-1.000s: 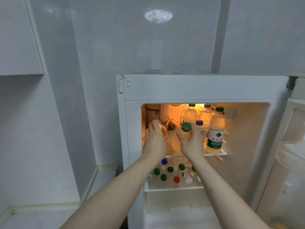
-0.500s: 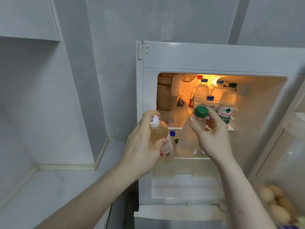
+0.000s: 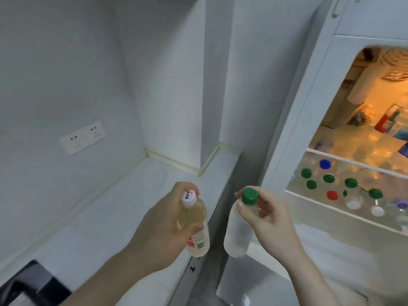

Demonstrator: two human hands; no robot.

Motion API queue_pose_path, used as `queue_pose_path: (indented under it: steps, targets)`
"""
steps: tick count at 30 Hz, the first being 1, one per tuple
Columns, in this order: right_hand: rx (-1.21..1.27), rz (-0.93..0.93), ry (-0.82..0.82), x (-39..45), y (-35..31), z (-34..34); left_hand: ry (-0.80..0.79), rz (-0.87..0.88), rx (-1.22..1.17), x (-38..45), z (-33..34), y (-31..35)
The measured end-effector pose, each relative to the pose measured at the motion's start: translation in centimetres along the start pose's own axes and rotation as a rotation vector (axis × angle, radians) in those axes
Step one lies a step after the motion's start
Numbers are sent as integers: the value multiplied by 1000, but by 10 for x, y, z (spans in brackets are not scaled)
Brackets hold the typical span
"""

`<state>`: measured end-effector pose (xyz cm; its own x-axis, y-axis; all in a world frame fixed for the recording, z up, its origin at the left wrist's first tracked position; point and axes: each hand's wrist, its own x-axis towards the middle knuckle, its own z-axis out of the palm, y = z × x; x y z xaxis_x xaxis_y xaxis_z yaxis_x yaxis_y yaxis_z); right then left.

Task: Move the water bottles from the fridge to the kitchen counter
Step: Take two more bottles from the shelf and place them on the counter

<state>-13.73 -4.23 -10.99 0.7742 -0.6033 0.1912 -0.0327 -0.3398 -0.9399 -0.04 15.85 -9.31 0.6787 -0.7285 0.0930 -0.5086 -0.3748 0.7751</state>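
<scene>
Both bottles point(image 3: 195, 226) out, in hands point(image 3: 268, 219)

On the white-capped bottle point(image 3: 195, 224) in your left hand point(image 3: 159, 228), the cap point(image 3: 189, 198) carries small dark characters and a pink mark, too blurred for you to read. Its lower label point(image 3: 196, 240) shows red characters and a square code patch, also illegible. Nothing else offers you readable text: the packages inside the fridge point(image 3: 331, 107) show only blurred colour.
</scene>
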Motion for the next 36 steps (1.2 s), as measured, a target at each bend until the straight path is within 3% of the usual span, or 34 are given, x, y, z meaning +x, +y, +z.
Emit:
queue_pose_path:
  steps: [12,16,28,36]
  targets:
    - [38,7,-517,41,13,88,363,-440,103,-76,-10,-54]
    - [30,-47,-759,44,14,126,526,-602,66,-117,-7,-58]
    - [110,-240,-1263,-26,-27,239,901,-901,73,-256,-5,-56]
    - [132,-341,-1467,-125,-69,300,1108,-1010,98,-372,-10,-42]
